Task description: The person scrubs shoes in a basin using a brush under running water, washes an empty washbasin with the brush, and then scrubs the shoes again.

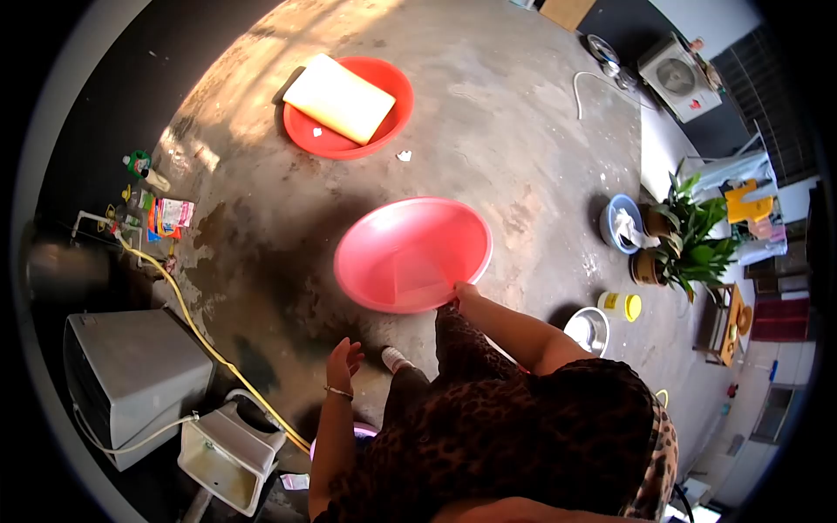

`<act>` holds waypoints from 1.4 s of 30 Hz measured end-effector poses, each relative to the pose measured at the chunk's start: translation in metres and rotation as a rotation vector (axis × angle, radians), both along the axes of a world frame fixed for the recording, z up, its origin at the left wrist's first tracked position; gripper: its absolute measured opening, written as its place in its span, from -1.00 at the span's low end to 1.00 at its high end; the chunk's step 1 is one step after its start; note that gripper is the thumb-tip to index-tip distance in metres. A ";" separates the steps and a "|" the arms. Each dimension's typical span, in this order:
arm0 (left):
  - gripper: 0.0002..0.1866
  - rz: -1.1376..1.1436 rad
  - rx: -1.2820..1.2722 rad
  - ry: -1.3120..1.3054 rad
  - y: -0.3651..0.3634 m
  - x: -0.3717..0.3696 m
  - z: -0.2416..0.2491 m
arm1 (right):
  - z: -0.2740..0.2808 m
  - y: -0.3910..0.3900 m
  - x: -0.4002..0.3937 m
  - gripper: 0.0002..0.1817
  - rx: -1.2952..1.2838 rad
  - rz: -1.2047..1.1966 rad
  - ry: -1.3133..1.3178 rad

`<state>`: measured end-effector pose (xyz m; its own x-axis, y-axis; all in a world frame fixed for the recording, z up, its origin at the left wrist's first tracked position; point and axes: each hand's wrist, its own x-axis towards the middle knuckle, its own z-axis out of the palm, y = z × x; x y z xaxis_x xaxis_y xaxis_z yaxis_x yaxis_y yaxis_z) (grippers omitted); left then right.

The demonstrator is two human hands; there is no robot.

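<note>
Basin (410,248): pink, between body (523,427) and tub (349,151)
Right hand (467,295): clenched on basin rim
Left hand (346,357): released, fingers slightly bent, apart from basin
Tub: red, yellow block (340,98) in it

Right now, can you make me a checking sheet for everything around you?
Surface: grey floor, dark patches that look wet.
Job's things: pink basin, held at its rim; can't tell if it touches the floor.
Clutter: yellow block in the red basin.
Hands: right hand grips the rim; left hand holds nothing, fingers apart.
Cables: yellow hose across the floor.
Surroundings: leafy plants, grey box.
</note>
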<state>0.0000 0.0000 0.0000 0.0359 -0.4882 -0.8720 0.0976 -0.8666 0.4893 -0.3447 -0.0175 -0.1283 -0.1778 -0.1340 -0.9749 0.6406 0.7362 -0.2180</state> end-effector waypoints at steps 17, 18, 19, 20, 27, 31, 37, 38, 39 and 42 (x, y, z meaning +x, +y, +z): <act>-0.61 0.198 0.219 0.057 -0.099 -0.110 -0.172 | -0.305 -0.330 -0.063 -0.90 0.043 0.062 0.415; -0.61 0.215 0.215 0.051 -0.096 -0.109 -0.181 | -0.315 -0.336 -0.066 -0.92 -0.037 0.037 0.378; -0.61 0.236 0.220 0.036 -0.084 -0.103 -0.186 | -0.329 -0.332 -0.061 -0.94 -0.106 0.015 0.332; -0.61 0.254 0.237 0.010 -0.078 -0.099 -0.193 | -0.339 -0.336 -0.059 -0.98 -0.118 -0.014 0.271; -0.65 0.435 0.343 0.032 -0.049 -0.096 -0.208 | -0.391 -0.335 -0.059 -0.50 0.144 0.285 0.086; -0.66 0.557 0.314 0.102 -0.035 -0.098 -0.205 | -0.322 -0.340 -0.032 -0.21 0.146 0.683 0.158; -0.66 0.711 0.151 0.200 0.000 -0.074 -0.179 | -0.264 -0.310 0.007 -0.55 -0.098 0.980 0.103; -0.66 0.732 0.129 0.199 0.011 -0.070 -0.171 | -0.246 -0.298 0.016 -0.62 -0.110 1.056 0.104; -0.67 0.753 0.097 0.198 0.013 -0.063 -0.164 | -0.226 -0.298 0.030 -0.63 -0.114 1.163 0.123; -0.67 0.803 0.027 0.177 0.033 -0.032 -0.139 | -0.171 -0.278 0.065 -0.63 -0.115 1.465 0.175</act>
